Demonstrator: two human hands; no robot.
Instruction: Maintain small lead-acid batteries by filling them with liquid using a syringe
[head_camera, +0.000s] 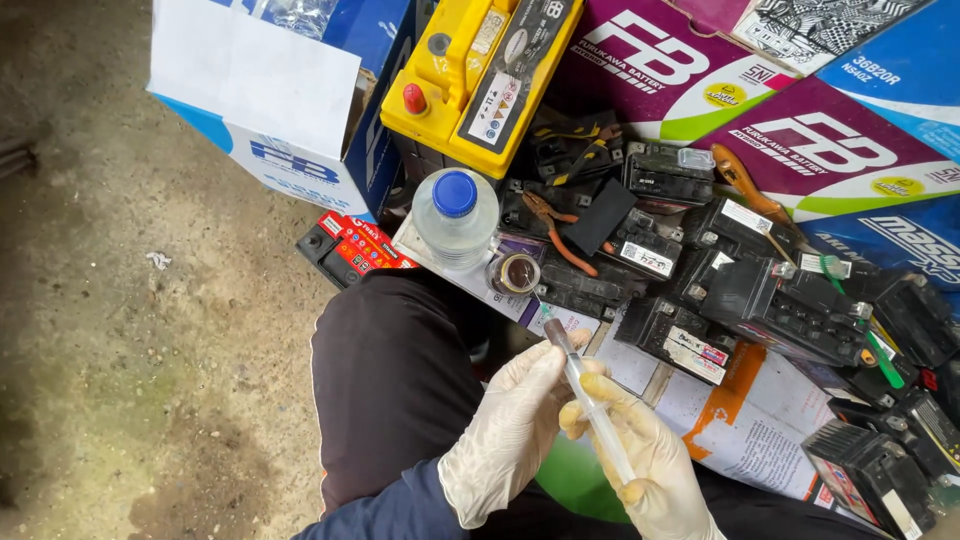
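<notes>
Both my hands wear pale latex gloves and meet low in the frame, above my dark trouser leg. My right hand grips the barrel of a clear plastic syringe that slants up to the left. My left hand pinches the syringe near its dark upper tip. Just beyond the tip stand a clear plastic bottle with a blue cap and a small open round container.
Several small black batteries lie heaped to the right, with orange-handled pliers on top. A yellow-topped car battery leans behind, among purple, blue and white cartons. Printed paper lies under the heap. Bare concrete floor is at left.
</notes>
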